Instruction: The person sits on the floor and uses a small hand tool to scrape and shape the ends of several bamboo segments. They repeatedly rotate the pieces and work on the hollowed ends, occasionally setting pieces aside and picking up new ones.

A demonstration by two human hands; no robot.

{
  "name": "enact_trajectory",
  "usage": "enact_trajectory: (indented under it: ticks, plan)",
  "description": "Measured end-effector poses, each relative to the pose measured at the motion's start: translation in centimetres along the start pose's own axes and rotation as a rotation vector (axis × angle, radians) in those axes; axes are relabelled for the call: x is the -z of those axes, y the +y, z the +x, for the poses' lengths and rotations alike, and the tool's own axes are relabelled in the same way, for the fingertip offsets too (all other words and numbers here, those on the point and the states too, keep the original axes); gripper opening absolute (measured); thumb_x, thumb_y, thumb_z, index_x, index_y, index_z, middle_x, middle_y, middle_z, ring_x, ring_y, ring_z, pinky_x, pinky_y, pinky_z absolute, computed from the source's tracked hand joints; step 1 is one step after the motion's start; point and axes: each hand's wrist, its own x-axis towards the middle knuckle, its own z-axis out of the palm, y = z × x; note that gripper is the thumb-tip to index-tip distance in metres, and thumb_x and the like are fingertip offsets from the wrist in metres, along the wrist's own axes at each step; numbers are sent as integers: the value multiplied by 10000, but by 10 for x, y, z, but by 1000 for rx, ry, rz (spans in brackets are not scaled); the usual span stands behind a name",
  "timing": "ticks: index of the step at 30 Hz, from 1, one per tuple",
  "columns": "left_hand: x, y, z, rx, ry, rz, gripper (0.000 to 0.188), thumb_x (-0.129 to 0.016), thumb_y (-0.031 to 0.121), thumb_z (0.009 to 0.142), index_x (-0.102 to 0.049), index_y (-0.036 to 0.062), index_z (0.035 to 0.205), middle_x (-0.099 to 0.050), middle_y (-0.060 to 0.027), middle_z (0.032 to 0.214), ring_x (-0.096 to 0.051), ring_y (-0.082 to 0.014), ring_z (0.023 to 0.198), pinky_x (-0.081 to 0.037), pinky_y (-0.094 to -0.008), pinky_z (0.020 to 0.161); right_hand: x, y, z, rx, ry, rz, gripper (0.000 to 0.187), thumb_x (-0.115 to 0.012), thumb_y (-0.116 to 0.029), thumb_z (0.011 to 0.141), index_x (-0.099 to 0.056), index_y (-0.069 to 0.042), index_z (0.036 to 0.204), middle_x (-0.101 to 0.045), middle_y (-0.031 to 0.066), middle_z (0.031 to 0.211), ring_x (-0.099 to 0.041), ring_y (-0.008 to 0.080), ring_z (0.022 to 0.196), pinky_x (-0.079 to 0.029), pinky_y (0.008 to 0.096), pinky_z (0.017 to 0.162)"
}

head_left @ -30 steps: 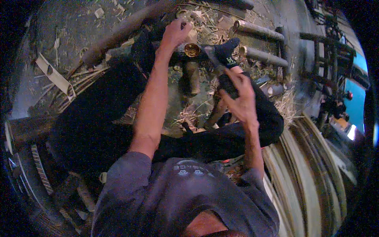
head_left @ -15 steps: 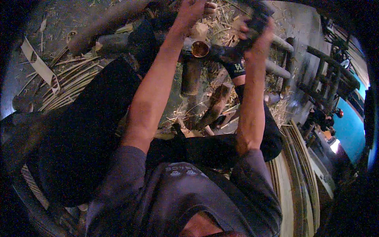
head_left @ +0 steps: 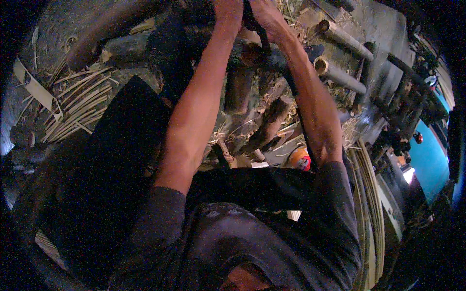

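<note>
At the top edge, my left hand (head_left: 228, 12) and my right hand (head_left: 264, 17) are close together, with most of their fingers beyond the picture. Both look closed, as far as their visible parts show. Between them is a dark object (head_left: 251, 23), too dim and cut off to name; it lies against my right hand. Just below the hands is the round end of a log or thick bamboo (head_left: 251, 54), in shadow. A short upright post (head_left: 238, 92) stands beneath it.
Thin pale strips (head_left: 82, 106) lie in a heap at the left, beside a flat pale piece (head_left: 39, 89). Two bamboo poles (head_left: 347, 42) jut out at the upper right. Long strips (head_left: 366, 203) run along my right side. An orange-red thing (head_left: 301, 159) shows by my right arm.
My right hand has swung left with the dark object to beside my left hand. Both hands now reach farther past the top edge. The orange-red thing has come into sight.
</note>
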Motion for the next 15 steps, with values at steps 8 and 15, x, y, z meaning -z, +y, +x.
enact_trajectory:
  ticks: [8,15]
  plan:
    - [-59,-108,21,-466,-857,500,371,-602,361,811,-603,45,1004,-622,-128,912,-586,-257,858,-456,-385,763,-7,29,-55,185,936,355,559,-331,-517,930,-501,-19,1119,-517,123,1109,-467,272,1060,-358,347,910]
    - [-70,-100,-24,-355,-593,476,409,-657,389,739,-629,29,932,-634,-104,803,-588,-203,731,-464,-372,661,-1,71,-48,99,789,602,497,-324,-415,954,-453,-15,1219,-463,140,1242,-420,257,1124,-329,359,976]
